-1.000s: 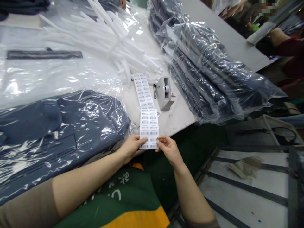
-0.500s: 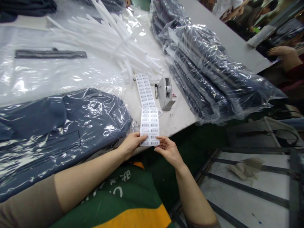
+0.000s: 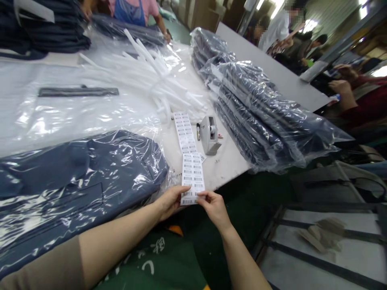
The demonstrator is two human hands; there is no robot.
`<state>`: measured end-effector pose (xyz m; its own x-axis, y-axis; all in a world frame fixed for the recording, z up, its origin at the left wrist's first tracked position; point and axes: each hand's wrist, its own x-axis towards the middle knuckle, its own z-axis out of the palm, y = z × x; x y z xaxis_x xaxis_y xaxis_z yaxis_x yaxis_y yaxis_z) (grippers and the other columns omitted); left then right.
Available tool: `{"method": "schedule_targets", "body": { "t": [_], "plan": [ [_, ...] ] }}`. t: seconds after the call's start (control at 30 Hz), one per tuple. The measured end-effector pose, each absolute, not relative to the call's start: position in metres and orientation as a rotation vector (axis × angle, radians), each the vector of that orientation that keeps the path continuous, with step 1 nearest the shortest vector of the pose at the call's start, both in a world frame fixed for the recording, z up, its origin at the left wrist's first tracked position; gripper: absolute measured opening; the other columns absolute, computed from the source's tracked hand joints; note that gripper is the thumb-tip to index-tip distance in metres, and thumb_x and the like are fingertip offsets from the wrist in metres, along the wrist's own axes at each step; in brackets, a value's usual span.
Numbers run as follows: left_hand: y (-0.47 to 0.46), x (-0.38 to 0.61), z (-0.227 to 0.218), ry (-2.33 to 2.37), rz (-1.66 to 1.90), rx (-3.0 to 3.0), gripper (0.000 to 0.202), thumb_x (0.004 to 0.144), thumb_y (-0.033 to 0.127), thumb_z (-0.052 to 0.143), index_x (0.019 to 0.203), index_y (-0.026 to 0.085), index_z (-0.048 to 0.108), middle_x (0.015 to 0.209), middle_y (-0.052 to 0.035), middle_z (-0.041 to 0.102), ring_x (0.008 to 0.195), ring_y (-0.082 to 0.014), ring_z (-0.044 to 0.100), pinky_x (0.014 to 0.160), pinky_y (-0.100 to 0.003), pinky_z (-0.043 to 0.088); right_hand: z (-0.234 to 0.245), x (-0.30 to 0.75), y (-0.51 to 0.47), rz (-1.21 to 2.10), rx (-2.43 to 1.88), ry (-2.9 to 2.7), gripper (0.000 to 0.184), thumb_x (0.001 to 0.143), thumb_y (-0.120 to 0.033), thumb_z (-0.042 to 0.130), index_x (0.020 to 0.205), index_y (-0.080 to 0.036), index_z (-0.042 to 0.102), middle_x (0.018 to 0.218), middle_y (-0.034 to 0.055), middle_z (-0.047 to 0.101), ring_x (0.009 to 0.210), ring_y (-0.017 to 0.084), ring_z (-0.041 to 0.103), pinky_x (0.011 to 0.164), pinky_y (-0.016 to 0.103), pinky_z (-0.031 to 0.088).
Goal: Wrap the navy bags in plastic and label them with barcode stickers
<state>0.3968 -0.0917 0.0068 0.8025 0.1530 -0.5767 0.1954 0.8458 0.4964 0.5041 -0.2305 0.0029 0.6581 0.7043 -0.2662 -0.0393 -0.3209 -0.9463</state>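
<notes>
A white sheet of barcode labels [image 3: 192, 171] hangs over the table's front edge, its printed side facing me. My left hand [image 3: 169, 202] grips its lower left edge, thumb on top and fingers underneath. At the lower right edge, the thumb and forefinger of my right hand [image 3: 215, 208] pinch together at the labels; whether a label has lifted there is too small to tell. Just beyond lies another strip of barcode labels [image 3: 184, 131]. Beside that strip are a small marker or glue tube [image 3: 198, 131] and a grey tape dispenser [image 3: 208, 135].
A dark blue garment in clear plastic [image 3: 121, 169] lies at left. Bagged dark garments [image 3: 254, 108] are piled at right. White foam tubes [image 3: 169, 80] spread across the table [image 3: 229, 169]. A co-worker in a blue apron [image 3: 128, 10] stands opposite. A metal-framed cart [image 3: 302, 257] is at lower right.
My view has tilted up, so the table appears lower. My right hand's thumb and forefinger have come closer together at the sheet's right edge. The left hand keeps its grip.
</notes>
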Motion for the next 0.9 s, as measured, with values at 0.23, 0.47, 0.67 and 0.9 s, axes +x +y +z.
{"method": "schedule_targets", "body": {
  "t": [0.23, 0.47, 0.67, 0.9],
  "plan": [
    [-0.094, 0.404, -0.012, 0.641, 0.002, 0.661, 0.043, 0.069, 0.031, 0.068, 0.102, 0.004, 0.067, 0.100, -0.0179, 0.069, 0.089, -0.0262, 0.066, 0.078, -0.029, 0.053, -0.008, 0.505, -0.230, 0.754, -1.839, -0.740, 0.031, 0.073, -0.016, 0.066, 0.103, -0.021, 0.068, 0.093, 0.0041, 0.071, 0.083, 0.021, 0.067, 0.077, 0.032, 0.055],
    [-0.086, 0.407, -0.025, 0.749, 0.042, 0.817, 0.032, 0.070, 0.026, 0.066, 0.097, 0.009, 0.070, 0.101, -0.0136, 0.071, 0.096, -0.0283, 0.064, 0.081, -0.032, 0.050, -0.012, 0.499, -0.231, 0.077, -1.874, -1.160, 0.021, 0.082, -0.015, 0.062, 0.096, -0.027, 0.072, 0.102, 0.0072, 0.057, 0.086, 0.018, 0.061, 0.076, 0.032, 0.056],
    [-0.084, 0.406, -0.013, 0.746, 0.063, 0.877, 0.036, 0.078, 0.036, 0.063, 0.102, 0.010, 0.069, 0.104, -0.0136, 0.070, 0.097, -0.0265, 0.064, 0.087, -0.034, 0.049, -0.011, 0.500, -0.230, -0.101, -1.891, -1.314, 0.025, 0.082, -0.011, 0.061, 0.100, -0.026, 0.068, 0.101, 0.0074, 0.060, 0.096, 0.021, 0.060, 0.084, 0.037, 0.054],
    [-0.085, 0.409, -0.008, 0.721, 0.053, 0.938, 0.029, 0.075, 0.030, 0.068, 0.094, 0.009, 0.072, 0.101, -0.0126, 0.071, 0.099, -0.0281, 0.063, 0.094, -0.036, 0.046, -0.005, 0.501, -0.226, -0.243, -1.911, -1.361, 0.019, 0.082, -0.006, 0.058, 0.084, -0.024, 0.064, 0.092, 0.0052, 0.059, 0.089, 0.020, 0.057, 0.078, 0.037, 0.052]
  ]
}}
